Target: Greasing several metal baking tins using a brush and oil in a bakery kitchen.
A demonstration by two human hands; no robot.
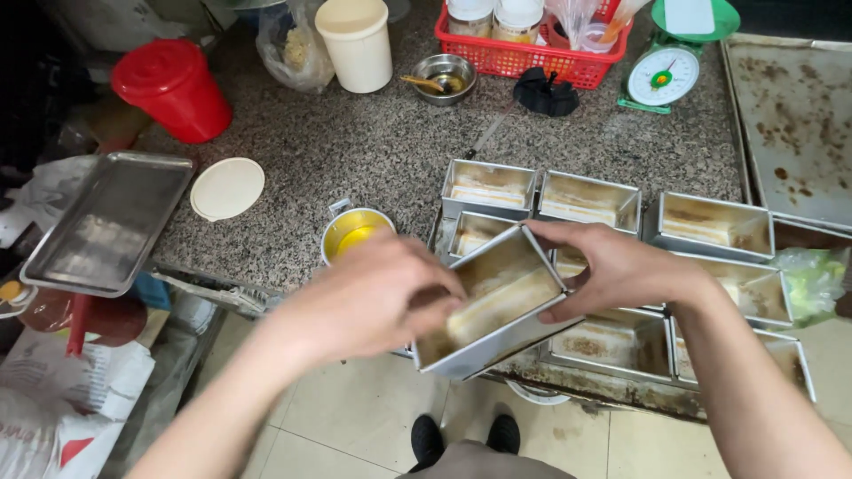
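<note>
A rectangular metal loaf tin (497, 306) is tilted toward me in front of the counter edge. My right hand (612, 266) grips its far right rim and side. My left hand (373, 297) reaches into the tin's near left end, fingers bunched against the inside wall; whether they hold anything is hidden. Behind the tin, several more loaf tins (586, 202) stand in rows on the granite counter (373, 151). A small metal cup of yellow oil (353, 232) sits just left of the tins, beside my left hand.
A flat steel tray (111, 222) and white lid (227, 188) lie at left, with a red bucket (176, 87) and white tub (357, 43) behind. A red basket (532, 53), small steel bowl (444, 75), green scale (670, 62) and stained baking sheet (799, 115) line the back.
</note>
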